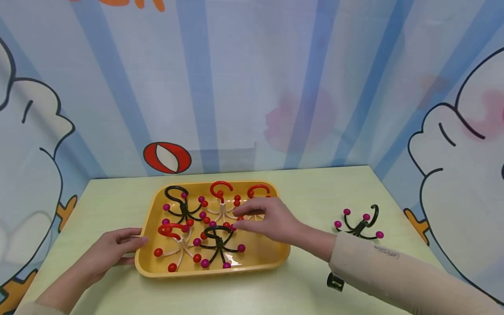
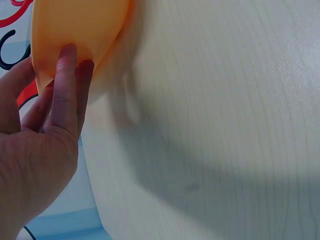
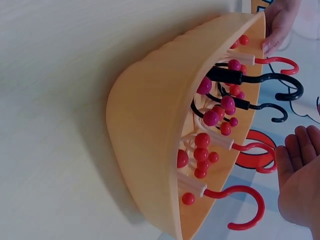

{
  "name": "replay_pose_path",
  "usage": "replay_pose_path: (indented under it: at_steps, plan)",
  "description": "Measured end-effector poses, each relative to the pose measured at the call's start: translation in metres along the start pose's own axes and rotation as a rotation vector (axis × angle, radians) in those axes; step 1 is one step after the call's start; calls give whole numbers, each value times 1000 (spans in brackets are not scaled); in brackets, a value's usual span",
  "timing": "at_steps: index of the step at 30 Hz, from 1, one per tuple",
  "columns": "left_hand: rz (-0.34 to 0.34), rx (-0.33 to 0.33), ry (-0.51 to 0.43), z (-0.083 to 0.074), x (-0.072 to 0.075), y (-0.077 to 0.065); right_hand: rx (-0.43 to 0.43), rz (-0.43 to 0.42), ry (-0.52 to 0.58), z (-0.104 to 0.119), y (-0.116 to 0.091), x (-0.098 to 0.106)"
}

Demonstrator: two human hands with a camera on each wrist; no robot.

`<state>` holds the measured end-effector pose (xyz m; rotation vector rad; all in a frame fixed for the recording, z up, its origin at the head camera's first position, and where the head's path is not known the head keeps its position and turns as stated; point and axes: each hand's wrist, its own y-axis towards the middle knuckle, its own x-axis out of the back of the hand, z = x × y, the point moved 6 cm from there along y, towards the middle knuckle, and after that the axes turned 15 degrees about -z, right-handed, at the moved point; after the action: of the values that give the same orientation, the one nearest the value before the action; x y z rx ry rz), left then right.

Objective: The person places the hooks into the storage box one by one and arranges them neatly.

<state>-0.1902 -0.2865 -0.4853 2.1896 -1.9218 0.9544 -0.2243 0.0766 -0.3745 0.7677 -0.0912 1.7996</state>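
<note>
A yellow tray (image 1: 267, 258) sits on the table, with several ball-tipped multi-arm hook hangers inside. Some are black with purple balls, like the front hanger (image 1: 218, 245); others are white with a red hook and red balls, like the left hanger (image 1: 180, 239). My left hand (image 1: 112, 253) grips the tray's left end, thumb at the rim and fingers against the outer wall (image 2: 80, 25). Above the tray's right part, my right hand (image 1: 271, 218) hovers with loosely bent fingers and nothing between them. It partly covers a red-hooked hanger (image 1: 257, 189). The right wrist view shows this hand (image 3: 300, 190) apart from the hooks.
Another black hanger (image 1: 360, 226) with purple balls lies on the table to the right of the tray, partly behind the right sleeve (image 1: 393, 267). A printed cloth backdrop (image 1: 252, 87) rises behind and beside the pale table (image 1: 307, 183).
</note>
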Motion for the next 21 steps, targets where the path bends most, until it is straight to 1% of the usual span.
replay_pose_path:
  at_steps: [3,10,16,21]
  plan:
    - [3,1,1,0,0,1,-11,-4,8,-1,-1,9]
    - [0,5,17,0,0,1,-90,-26,-21,-6,-6,30]
    - [1,11,21,0,0,0,-99,-33,-59,-14,-9,47]
    - [11,1,3,-3,-1,-2,-119,-43,-45,-22,-11,60]
